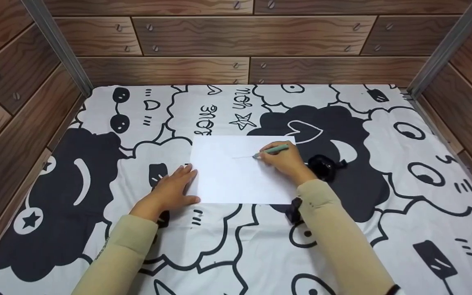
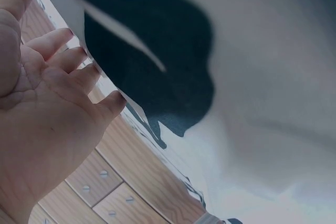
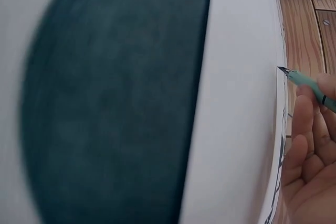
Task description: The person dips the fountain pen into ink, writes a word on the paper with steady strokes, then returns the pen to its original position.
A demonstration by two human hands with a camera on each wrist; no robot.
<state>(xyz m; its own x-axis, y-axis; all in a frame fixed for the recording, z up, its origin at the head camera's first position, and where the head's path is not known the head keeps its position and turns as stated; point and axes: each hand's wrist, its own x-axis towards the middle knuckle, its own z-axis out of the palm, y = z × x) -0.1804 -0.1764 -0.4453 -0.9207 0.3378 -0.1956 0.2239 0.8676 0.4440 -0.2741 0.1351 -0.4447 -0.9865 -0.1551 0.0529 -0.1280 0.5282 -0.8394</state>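
A white sheet of paper (image 1: 228,180) lies on the patterned cloth in the middle of the head view. My right hand (image 1: 283,159) pinches a green fountain pen (image 1: 276,150) between thumb and fingers, over the upper right of the sheet. In the right wrist view the pen's dark metal nib (image 3: 282,70) meets the paper's surface. A thin, faint line (image 1: 242,157) runs leftward from the nib. At the sheet's left edge rests my left hand (image 1: 172,190), fingers spread, with fingertips and thumb on the margin. The left wrist view shows its palm side, holding nothing.
Black and white cartoon cloth (image 1: 215,241) covers the table. Close beside my right wrist is a glossy black object (image 1: 322,166), with another dark piece (image 1: 293,211) at the sheet's lower right corner. Wood-plank-patterned walls (image 1: 252,37) enclose the back and sides.
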